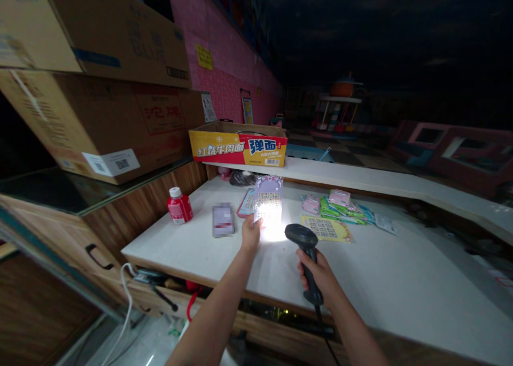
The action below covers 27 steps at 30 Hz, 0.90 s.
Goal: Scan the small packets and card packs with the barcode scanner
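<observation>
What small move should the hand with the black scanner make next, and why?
I'd try tilting the black scanner slightly up with the right hand: its head seems to point toward the purple card in the left hand, but the light looks brightest around the card's lower edge and the white table there, below most of the printed rows.

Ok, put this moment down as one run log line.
left hand: holds purple card | right hand: grips black scanner | light: bright on card's lower part | on table: red bottle, yellow card, colourful packets
</observation>
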Available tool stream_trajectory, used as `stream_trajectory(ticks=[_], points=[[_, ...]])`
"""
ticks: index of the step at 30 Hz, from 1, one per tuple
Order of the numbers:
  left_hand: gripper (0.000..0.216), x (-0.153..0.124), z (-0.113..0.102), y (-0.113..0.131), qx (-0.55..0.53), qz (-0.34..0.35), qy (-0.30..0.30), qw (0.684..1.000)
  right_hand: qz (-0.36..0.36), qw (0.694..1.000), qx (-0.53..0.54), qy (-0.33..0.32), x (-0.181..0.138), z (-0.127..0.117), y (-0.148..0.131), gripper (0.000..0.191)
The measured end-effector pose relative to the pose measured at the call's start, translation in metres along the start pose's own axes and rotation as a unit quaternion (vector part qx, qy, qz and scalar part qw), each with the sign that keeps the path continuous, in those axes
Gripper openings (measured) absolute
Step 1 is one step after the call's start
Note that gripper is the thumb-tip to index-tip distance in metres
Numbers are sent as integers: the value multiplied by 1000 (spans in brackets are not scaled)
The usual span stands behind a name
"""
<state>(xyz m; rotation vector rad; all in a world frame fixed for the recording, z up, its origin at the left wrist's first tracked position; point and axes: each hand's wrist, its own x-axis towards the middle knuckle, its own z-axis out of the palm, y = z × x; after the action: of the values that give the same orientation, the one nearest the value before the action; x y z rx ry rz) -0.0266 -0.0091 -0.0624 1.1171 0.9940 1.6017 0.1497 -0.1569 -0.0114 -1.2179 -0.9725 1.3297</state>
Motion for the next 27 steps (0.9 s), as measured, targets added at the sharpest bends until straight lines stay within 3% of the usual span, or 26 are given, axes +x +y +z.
stream_trajectory(ticks=[6,16,20,27], points=[[31,2,-2,-5,30,13,6,999,1,1000,5,3,-1,4,-2,47],[44,6,-5,-9,18,43,-14,999,13,1000,18,1,7,-4,3,49],[46,7,-6,-8,27,55,-17,998,25,997,77,8,18,-32,2,50],[52,7,-3,-6,17,32,-36,999,17,964,263,33,41,-114,-3,39]])
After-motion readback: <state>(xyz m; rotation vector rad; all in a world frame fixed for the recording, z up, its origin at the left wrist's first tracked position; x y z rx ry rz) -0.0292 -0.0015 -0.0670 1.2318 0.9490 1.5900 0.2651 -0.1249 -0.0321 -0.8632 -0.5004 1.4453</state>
